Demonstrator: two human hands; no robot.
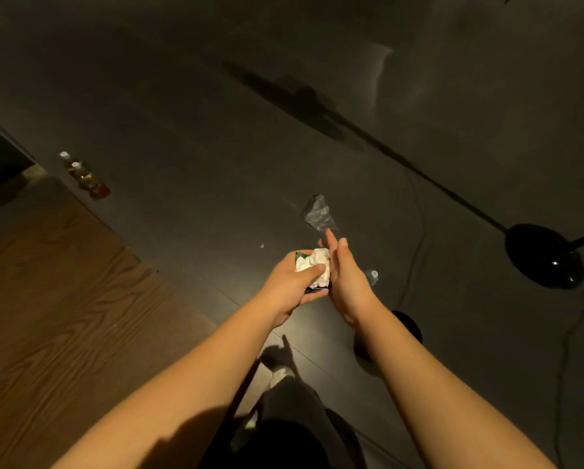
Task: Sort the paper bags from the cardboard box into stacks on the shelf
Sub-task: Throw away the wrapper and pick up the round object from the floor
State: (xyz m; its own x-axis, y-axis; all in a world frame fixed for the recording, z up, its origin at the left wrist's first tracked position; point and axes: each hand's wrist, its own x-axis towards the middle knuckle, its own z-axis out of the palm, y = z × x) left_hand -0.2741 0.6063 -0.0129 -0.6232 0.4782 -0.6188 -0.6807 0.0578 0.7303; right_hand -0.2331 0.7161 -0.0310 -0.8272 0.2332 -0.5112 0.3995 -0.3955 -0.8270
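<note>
In the head view, a crumpled white paper bundle (319, 267) with a green-printed edge is held out in front of the body, above the dark floor (182, 130), and it serves here as the landmark. It is cradled from its left side and from below by the left hand (292, 286), whose fingers (312, 270) are curled round it with the thumb laid across its top, presumably so that the loose paper is kept gathered while it is handled. Just to the right of the bundle the right hand (346, 282) is held edge-on, its fingers straight and together and touching the paper's side, gripping nothing; the pose suggests that the bundle is being pressed or flattened. Whether this bundle is one of the paper bags cannot be told. Beyond the bundle, a crumpled clear plastic wrapper (317, 213) lies on the floor. Far to the bundle's left, a few bottles (86, 176) stand beside a wooden floor panel (64, 282). To its right a black round lamp base (544, 255) rests with a cable (419, 225) trailing near it. No cardboard box and no shelf are in view, so the sorting is judged to be either barely begun or interrupted.
</note>
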